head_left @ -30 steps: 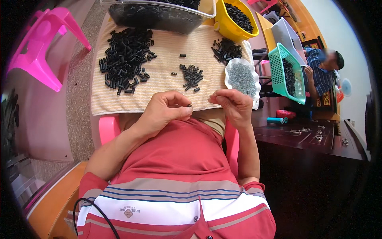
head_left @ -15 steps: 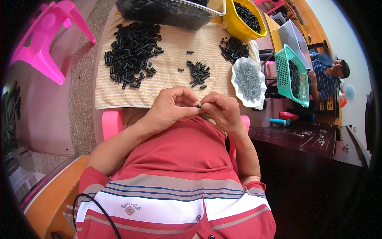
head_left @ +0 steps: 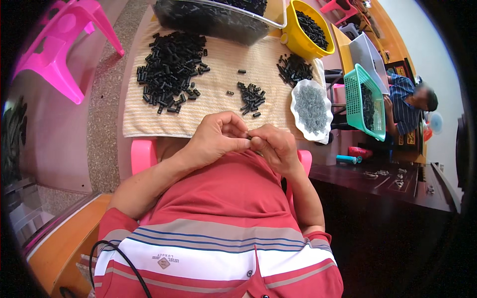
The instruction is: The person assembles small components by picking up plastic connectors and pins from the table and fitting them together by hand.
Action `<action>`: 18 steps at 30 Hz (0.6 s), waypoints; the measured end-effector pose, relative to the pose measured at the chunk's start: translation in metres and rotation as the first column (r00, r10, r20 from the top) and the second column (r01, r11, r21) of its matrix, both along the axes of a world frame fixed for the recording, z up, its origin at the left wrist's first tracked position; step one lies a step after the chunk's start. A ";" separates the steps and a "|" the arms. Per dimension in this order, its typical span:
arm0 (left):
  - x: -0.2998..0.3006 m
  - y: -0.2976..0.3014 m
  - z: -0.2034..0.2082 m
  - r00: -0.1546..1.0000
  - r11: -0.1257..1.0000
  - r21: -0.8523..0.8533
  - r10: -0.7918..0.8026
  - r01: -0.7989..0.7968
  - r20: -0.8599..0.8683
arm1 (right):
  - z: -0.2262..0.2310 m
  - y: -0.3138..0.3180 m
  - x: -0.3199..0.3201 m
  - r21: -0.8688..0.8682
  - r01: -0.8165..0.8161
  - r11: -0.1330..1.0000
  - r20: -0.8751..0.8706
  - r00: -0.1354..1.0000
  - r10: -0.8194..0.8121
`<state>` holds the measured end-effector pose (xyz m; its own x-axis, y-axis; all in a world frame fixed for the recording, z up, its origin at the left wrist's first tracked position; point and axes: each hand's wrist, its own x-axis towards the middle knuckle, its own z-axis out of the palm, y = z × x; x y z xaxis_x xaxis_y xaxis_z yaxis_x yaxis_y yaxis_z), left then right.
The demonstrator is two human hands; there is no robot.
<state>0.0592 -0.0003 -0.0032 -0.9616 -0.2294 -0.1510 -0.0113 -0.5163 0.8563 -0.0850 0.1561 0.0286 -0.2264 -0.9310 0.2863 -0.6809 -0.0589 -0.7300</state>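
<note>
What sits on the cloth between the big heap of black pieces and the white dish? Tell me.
In the head view, between the big heap and the white dish lies a small cluster of black pieces, plus a few strays.

Your small black plastic tubes (head_left: pixel 171 69) lie on a beige ribbed cloth (head_left: pixel 218 107). You wear a red shirt with white and blue stripes (head_left: pixel 218 238). Nearby stand a yellow round bucket (head_left: pixel 298 42), a teal lattice basket (head_left: pixel 355 97) and pink plastic stools (head_left: pixel 54 54).

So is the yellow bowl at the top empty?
No, the yellow bowl holds a heap of small black pieces inside it.
</note>
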 end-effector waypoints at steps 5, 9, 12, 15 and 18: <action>0.000 0.000 0.002 0.998 0.998 0.016 0.056 -0.056 0.002 | 0.016 -0.001 0.007 0.015 -0.030 0.999 -0.090 0.995 0.032; -0.001 0.000 0.001 0.998 0.995 0.072 0.067 -0.066 -0.001 | 0.024 -0.007 -0.010 0.033 0.022 0.999 -0.113 0.993 -0.018; 0.000 0.000 0.003 0.999 0.995 0.084 0.052 -0.052 -0.003 | 0.028 -0.028 -0.035 0.008 0.173 0.985 -0.264 0.950 -0.165; 0.000 0.000 0.001 0.999 0.994 0.092 0.051 -0.051 0.008 | 0.026 -0.054 -0.061 0.037 0.151 0.988 -0.428 0.896 -0.121; 0.000 -0.002 0.002 0.998 0.994 0.091 0.055 -0.057 0.020 | 0.020 -0.073 -0.072 0.160 0.175 0.971 -0.494 0.866 -0.075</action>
